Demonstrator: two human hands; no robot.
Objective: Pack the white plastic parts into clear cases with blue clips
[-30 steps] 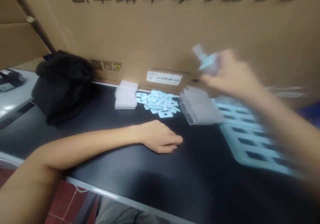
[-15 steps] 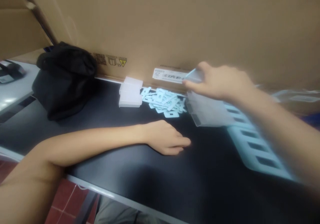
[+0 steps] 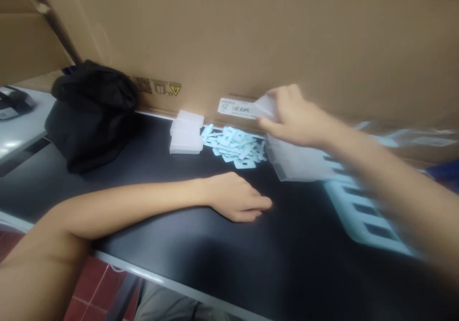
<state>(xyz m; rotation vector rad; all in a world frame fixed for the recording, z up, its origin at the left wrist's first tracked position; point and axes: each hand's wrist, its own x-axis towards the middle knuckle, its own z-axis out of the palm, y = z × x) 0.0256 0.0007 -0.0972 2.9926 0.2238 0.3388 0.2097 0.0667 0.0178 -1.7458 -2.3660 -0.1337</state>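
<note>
My left hand (image 3: 239,198) rests on the black table top (image 3: 201,249), its fingers curled in with nothing visible in them. Up near the cardboard, my right hand (image 3: 294,117) pinches a translucent plastic piece (image 3: 266,107) between thumb and fingers, above the table. Below and right of it lie translucent plastic cases (image 3: 299,160), partly behind the hand. A pile of light blue flat pieces with slots (image 3: 238,146) sits left of those cases. Left of the pile, several whitish translucent cases (image 3: 186,133) lie overlapped. A light blue slotted basket (image 3: 358,211) is partly hidden under my right forearm.
A large cardboard box (image 3: 229,38) stands along the table's back edge. On the left, a black cloth bag (image 3: 93,115) bulges up, with a dark device (image 3: 16,103) on a white surface beyond it. Clear plastic wrapping (image 3: 412,137) lies at the back right.
My right hand has moved slightly left, and the piece it holds has turned to show more of its flat face. My left hand has stayed in place.
</note>
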